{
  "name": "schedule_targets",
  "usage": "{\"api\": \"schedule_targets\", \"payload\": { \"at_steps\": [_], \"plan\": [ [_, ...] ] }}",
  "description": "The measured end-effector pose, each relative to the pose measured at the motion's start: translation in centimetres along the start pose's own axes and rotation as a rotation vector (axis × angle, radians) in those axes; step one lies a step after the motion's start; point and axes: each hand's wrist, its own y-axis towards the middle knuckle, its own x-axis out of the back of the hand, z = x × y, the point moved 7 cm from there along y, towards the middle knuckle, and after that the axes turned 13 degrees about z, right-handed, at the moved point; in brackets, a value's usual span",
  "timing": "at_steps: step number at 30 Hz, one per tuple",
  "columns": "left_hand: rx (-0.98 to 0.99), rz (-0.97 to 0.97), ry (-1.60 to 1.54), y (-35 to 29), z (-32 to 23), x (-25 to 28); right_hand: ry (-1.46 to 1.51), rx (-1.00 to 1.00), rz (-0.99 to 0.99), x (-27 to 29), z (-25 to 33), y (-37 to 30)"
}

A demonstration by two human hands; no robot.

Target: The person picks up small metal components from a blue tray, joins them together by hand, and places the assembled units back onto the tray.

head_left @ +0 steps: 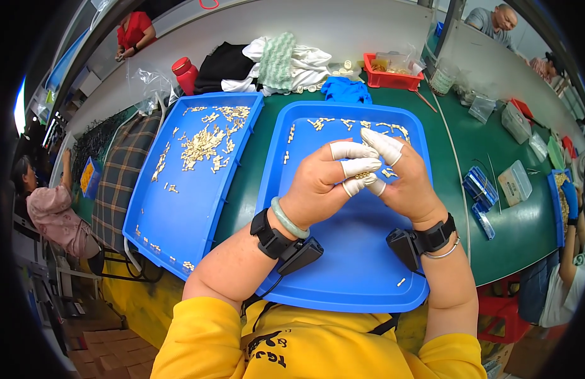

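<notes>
Small gold-coloured pieces [367, 175] clamped between white-covered fingers [355, 167] of left hand [317, 183], above near blue tray [343, 265]. Right hand [411, 183] close beside, thumb apart from forefingers. More pieces heaped in left-side blue tray [185, 218].

The person's left forearm [226, 271] is slanting up and inward, while the right forearm [451, 287] is standing steeper, the two leaning toward each other. The left wrist [297, 208] is running nearly straight on from its arm; the right wrist [429, 216] is tilting the hand inward. With its back facing up, the left hand [317, 180] is curling its white-sheathed fingers [358, 166] over the thumb [353, 186] in a close pinch. The right hand [411, 180] is arching opposite, its sheathed fingers [384, 145] pointing up and across toward the left ones, and its thumb [376, 184] is sitting lower, just beside the left thumb.
</notes>
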Motion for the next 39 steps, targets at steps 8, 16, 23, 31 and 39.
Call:
{"api": "schedule_targets", "payload": {
  "at_steps": [8,16,23,31,39],
  "plan": [
    [-0.035,0.014,0.000,0.3,-0.4,0.1,0.045,-0.044,0.000,0.0,-0.3,-0.1],
    [0.137,-0.096,-0.547,-0.1,2.5,0.5,0.049,-0.076,-0.024,-0.2,-0.5,-0.2],
    [0.193,-0.383,-1.567,-0.4,3.9,2.6,0.084,-0.114,-0.028,0.3,-0.4,-0.5],
    [0.016,-0.503,-1.592,-2.2,-0.1,6.6,0.078,-0.123,-0.019,-0.2,-0.6,-0.6],
    [0.009,-0.626,-1.532,-4.4,-0.3,9.2,0.119,-0.185,-0.035,-0.2,-0.9,-0.8]
  ]
}}
